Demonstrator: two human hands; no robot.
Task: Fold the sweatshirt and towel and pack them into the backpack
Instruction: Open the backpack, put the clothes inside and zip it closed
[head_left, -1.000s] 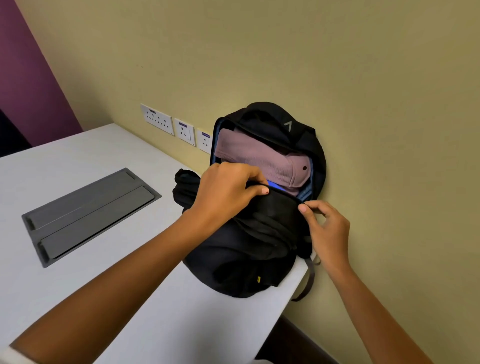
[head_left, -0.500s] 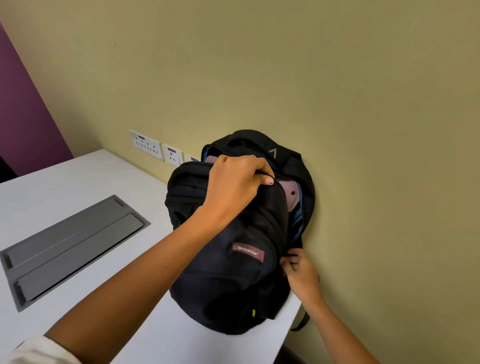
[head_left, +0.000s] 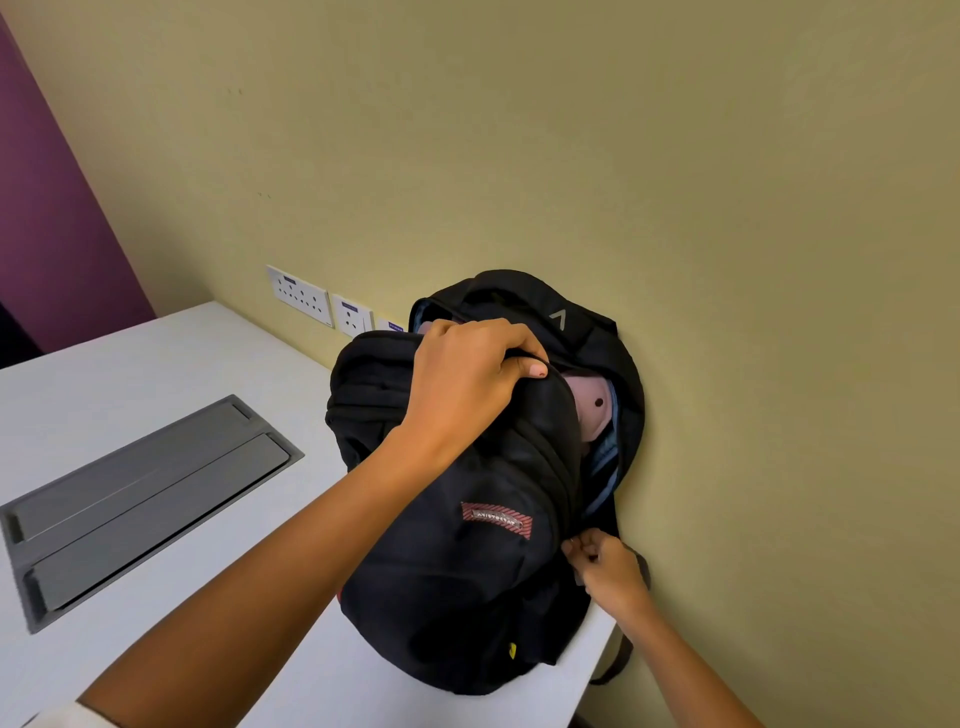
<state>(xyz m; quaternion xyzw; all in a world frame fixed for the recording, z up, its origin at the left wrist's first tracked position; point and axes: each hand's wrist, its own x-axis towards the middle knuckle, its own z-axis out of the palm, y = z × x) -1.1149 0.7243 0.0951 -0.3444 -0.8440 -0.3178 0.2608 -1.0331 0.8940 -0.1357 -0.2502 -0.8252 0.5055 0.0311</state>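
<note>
White table (head_left: 171, 364) against the wall; black backpack (head_left: 447, 587) upright on it; grey cable hatch (head_left: 140, 499) set flush

L hand (head_left: 467, 384) up high, fingers curled, gripping backpack (head_left: 467, 597) flap; R hand (head_left: 608, 566) low, pinching its side edge.

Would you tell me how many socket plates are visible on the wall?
3: a wide plate leftmost, a narrower plate beside it, a third plate mostly behind the backpack; more may be hidden.

black backpack (head_left: 467, 571) upright against wall, pink sweatshirt (head_left: 587, 410) inside.
</note>
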